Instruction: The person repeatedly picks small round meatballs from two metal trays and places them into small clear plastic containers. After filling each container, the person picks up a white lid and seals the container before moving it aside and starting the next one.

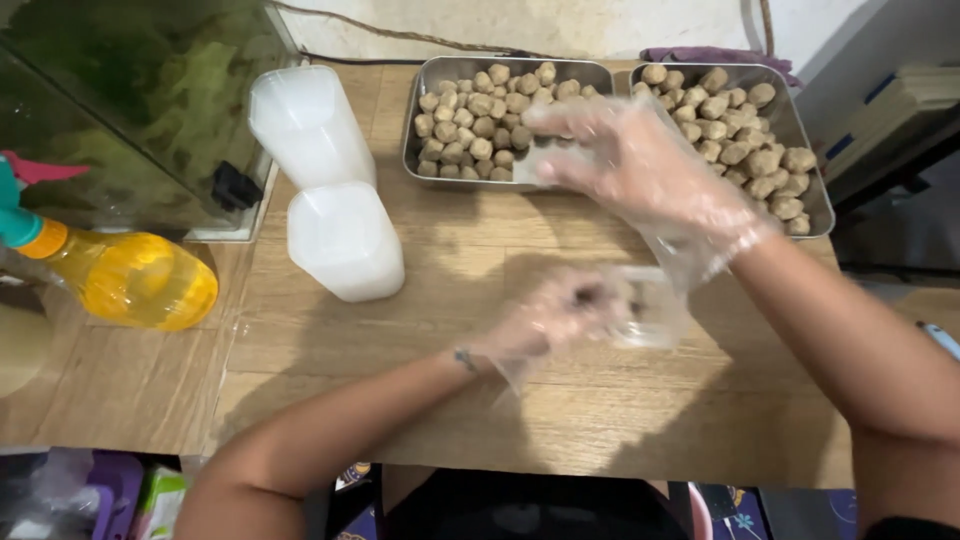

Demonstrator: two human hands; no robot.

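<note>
A yellow spray bottle point(130, 280) with a teal trigger head lies on its side at the left edge of the wooden table point(420, 330), beside a glass tank. Two stacks of translucent white plastic containers point(325, 180) lie on the tabletop, one behind the other, just left of the metal trays. A small clear plastic container point(650, 310), blurred, sits at the gloved left hand point(555, 320). Colourful packets point(130, 495), purple and green, show below the table's near edge at lower left.
</note>
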